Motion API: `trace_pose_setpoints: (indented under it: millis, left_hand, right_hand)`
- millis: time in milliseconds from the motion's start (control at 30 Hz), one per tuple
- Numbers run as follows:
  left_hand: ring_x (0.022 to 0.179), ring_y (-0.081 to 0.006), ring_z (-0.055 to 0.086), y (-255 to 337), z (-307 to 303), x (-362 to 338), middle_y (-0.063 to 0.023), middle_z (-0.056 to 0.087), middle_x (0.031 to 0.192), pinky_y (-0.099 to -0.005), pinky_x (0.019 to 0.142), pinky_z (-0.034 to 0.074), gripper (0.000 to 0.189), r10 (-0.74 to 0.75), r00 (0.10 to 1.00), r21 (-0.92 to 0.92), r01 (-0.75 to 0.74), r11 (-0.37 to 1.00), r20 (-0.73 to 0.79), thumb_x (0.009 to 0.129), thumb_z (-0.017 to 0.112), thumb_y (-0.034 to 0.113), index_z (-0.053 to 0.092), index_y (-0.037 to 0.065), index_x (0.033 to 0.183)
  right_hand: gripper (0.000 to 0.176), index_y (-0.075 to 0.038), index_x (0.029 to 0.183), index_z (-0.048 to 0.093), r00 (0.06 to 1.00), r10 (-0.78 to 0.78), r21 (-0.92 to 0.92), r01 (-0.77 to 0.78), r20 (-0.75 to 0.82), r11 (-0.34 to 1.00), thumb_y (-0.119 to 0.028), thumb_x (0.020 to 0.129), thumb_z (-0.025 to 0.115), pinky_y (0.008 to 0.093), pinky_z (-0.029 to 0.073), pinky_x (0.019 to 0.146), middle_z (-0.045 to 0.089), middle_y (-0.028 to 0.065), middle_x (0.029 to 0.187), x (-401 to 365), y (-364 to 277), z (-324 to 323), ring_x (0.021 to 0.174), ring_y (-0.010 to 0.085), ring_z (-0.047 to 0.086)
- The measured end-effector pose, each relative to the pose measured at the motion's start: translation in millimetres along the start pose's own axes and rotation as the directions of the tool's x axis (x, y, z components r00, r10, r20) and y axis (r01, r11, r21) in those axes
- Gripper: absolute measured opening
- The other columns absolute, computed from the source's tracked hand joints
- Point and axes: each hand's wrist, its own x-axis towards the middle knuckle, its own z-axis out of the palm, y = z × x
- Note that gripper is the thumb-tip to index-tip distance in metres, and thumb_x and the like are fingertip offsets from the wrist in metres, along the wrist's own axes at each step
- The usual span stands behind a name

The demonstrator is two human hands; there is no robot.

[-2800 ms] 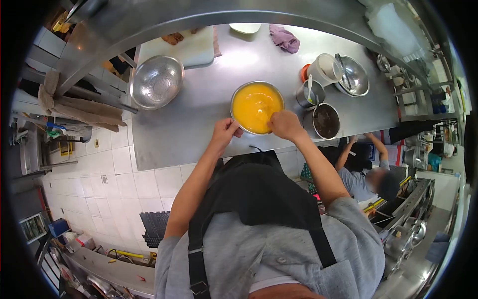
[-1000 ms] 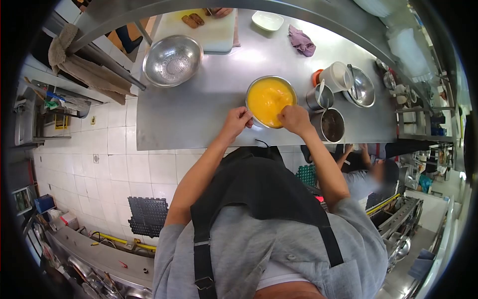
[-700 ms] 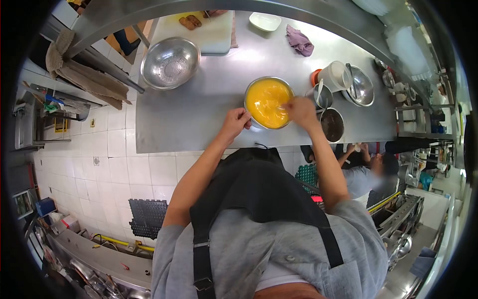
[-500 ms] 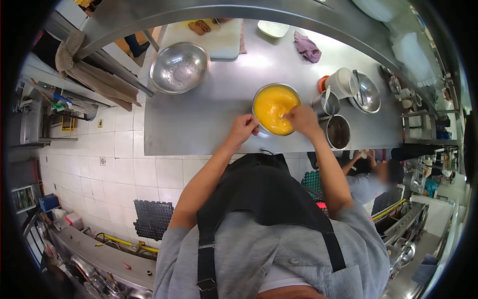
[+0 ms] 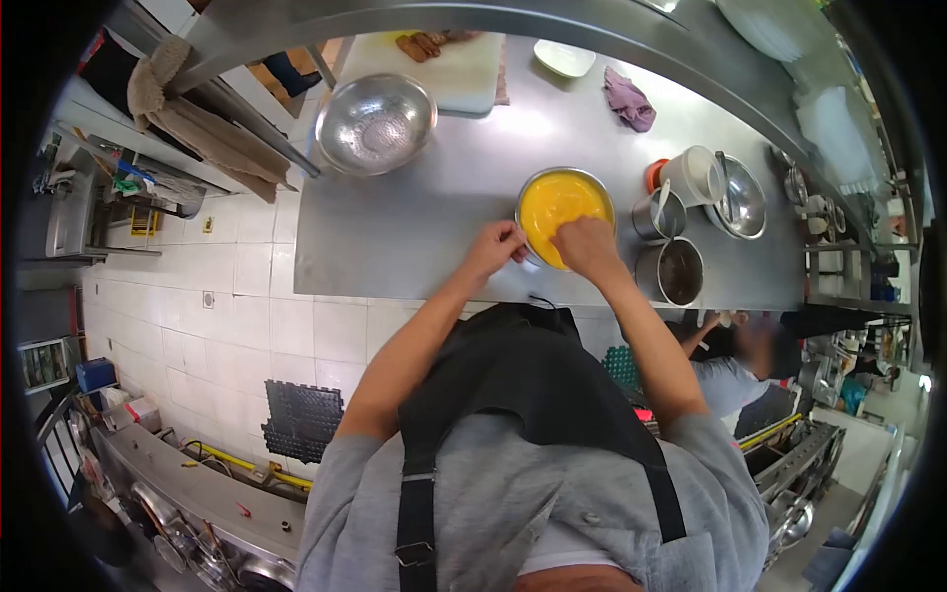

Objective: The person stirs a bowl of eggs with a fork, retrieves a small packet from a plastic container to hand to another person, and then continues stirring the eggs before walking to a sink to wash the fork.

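A round metal bowl holding smooth yellow liquid stands near the front edge of the steel table. At its left rim, my left hand is closed, with thumb and fingers pinching the edge. Over the front right of the liquid, my right hand is closed with its knuckles up. Whatever it grips is hidden beneath the fingers. Right of the bowl are a small metal pot with a spoon and a deeper pot with dark contents.
A metal colander sits at the left, near a white cutting board bearing brown food pieces. Farther back lie a white dish and a purple cloth. White tubs and a steel bowl stand right. Another person works at lower right.
My right hand has shifted within the bowl toward its front, and the liquid's surface looks calmer. My left hand stays at the rim. The whole view has shifted slightly.
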Motion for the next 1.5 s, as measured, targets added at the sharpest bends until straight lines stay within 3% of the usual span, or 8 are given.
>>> trace_pose_setpoints:
  millis: [200,400,567,767,1000,1067,1267,1500]
  left_hand:
    - [0.067,-0.0136,0.064,2.2,-8.0,8.3,-0.0079,0.067,0.075,-0.0286,0.066,0.053,0.023,-0.011,1.000,-0.006,0.011,1.000,0.003,0.099,0.058,0.017,0.063,0.000,0.085]
    - [0.069,-0.0147,0.067,-2.5,-8.1,13.0,-0.0074,0.069,0.077,-0.0284,0.069,0.053,0.019,0.039,0.999,0.037,-0.038,0.999,-0.032,0.097,0.059,0.015,0.066,0.001,0.087]
    - [0.072,-0.0155,0.068,-5.0,-11.2,16.5,-0.0059,0.068,0.078,-0.0290,0.071,0.054,0.018,0.033,0.999,-0.007,-0.033,0.999,0.001,0.097,0.059,0.015,0.066,0.000,0.088]
    - [0.071,-0.0156,0.067,0.9,-8.0,13.4,-0.0069,0.067,0.079,-0.0294,0.069,0.056,0.018,0.037,0.999,-0.014,-0.037,0.999,0.001,0.099,0.055,0.011,0.064,-0.002,0.090]
    - [0.072,-0.0158,0.068,7.9,-6.9,9.5,-0.0073,0.067,0.082,-0.0298,0.071,0.056,0.017,-0.012,1.000,-0.019,0.012,1.000,-0.002,0.099,0.055,0.011,0.064,-0.002,0.092]
    - [0.070,-0.0103,0.065,4.9,-6.6,10.0,-0.0057,0.069,0.077,-0.0247,0.062,0.045,0.018,0.001,1.000,-0.032,-0.001,0.999,0.008,0.099,0.057,0.017,0.064,0.004,0.089]
    - [0.067,-0.0076,0.063,1.1,-10.1,10.7,-0.0046,0.070,0.076,-0.0225,0.058,0.041,0.018,-0.042,0.999,0.035,0.042,0.999,-0.010,0.099,0.058,0.021,0.064,0.007,0.088]
    - [0.070,-0.0109,0.067,3.4,-9.3,9.0,-0.0029,0.070,0.077,-0.0256,0.062,0.044,0.018,-0.050,0.999,0.044,0.051,0.998,-0.022,0.098,0.058,0.022,0.064,0.008,0.089]
  right_hand:
    - [0.024,-0.011,0.079,0.073,0.939,0.310,-0.011,-0.315,-0.150,0.949,-0.029,0.089,0.060,0.0454,0.056,0.068,0.072,0.0135,0.079,49.1,53.1,4.3,0.077,0.0331,0.071]
    - [0.026,-0.007,0.080,0.073,0.968,0.244,-0.105,-0.237,0.054,0.966,-0.031,0.083,0.066,0.0475,0.055,0.072,0.071,0.0167,0.082,-20.6,66.0,-3.7,0.081,0.0344,0.070]
    - [0.023,-0.008,0.078,0.073,1.000,0.025,0.012,-0.025,-0.006,1.000,-0.029,0.083,0.065,0.0444,0.056,0.068,0.071,0.0151,0.077,-9.9,0.1,-7.4,0.074,0.0326,0.071]
    - [0.030,-0.007,0.079,0.072,0.917,0.369,0.079,-0.361,-0.150,0.929,-0.035,0.086,0.065,0.0473,0.055,0.071,0.071,0.0170,0.083,41.3,57.8,18.5,0.078,0.0334,0.070]
    - [0.018,-0.011,0.083,0.074,0.984,0.169,-0.046,-0.167,0.058,0.985,-0.027,0.083,0.064,0.0443,0.056,0.068,0.071,0.0151,0.080,-26.4,35.8,-6.5,0.077,0.0307,0.071]
    - [0.017,-0.011,0.082,0.074,0.997,0.062,0.016,-0.063,0.050,0.998,-0.024,0.082,0.064,0.0440,0.056,0.067,0.071,0.0151,0.078,-20.0,1.9,-9.2,0.077,0.0305,0.072]
    - [0.016,-0.010,0.078,0.073,0.948,0.288,0.033,-0.286,-0.138,0.958,-0.021,0.082,0.061,0.0439,0.056,0.067,0.071,0.0150,0.076,45.4,53.4,15.3,0.076,0.0314,0.071]
    - [0.019,-0.010,0.078,0.072,0.995,0.075,-0.068,-0.071,0.066,0.995,-0.023,0.086,0.061,0.0455,0.055,0.068,0.071,0.0144,0.078,-24.2,40.5,-4.8,0.077,0.0323,0.071]
